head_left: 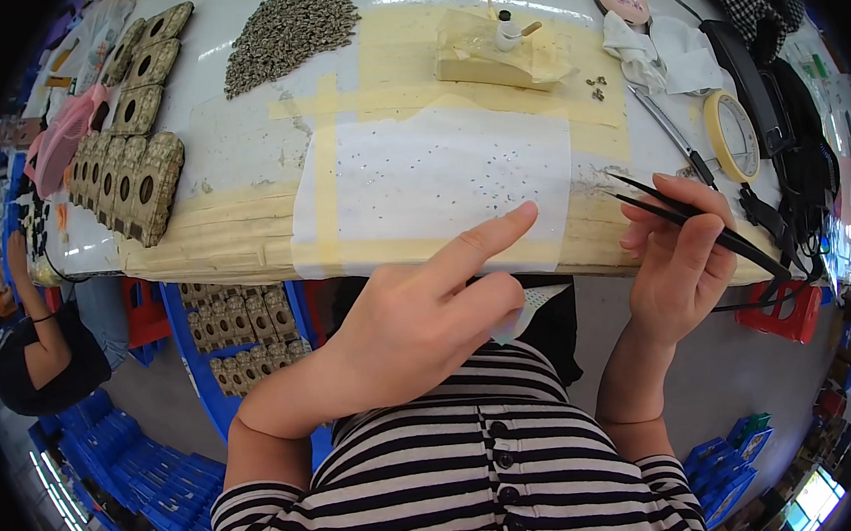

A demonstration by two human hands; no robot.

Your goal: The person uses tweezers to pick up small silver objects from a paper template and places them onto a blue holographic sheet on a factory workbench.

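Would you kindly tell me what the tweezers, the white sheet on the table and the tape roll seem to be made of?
Tweezers: probably metal with a smooth black coating, since the slim arms taper to fine points; plastic is possible. White sheet: likely paper, matte, thin and lying flat. Tape roll: perhaps paper masking tape, judging by its pale yellow, wound ring.

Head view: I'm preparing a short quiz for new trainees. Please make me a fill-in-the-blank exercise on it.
1. The right hand holds a pair of black ____.
2. The left hand stretches one ____ over the white sheet.
3. The roll of tape lies to the ____ of the white sheet.

Missing words: tweezers; finger; right.
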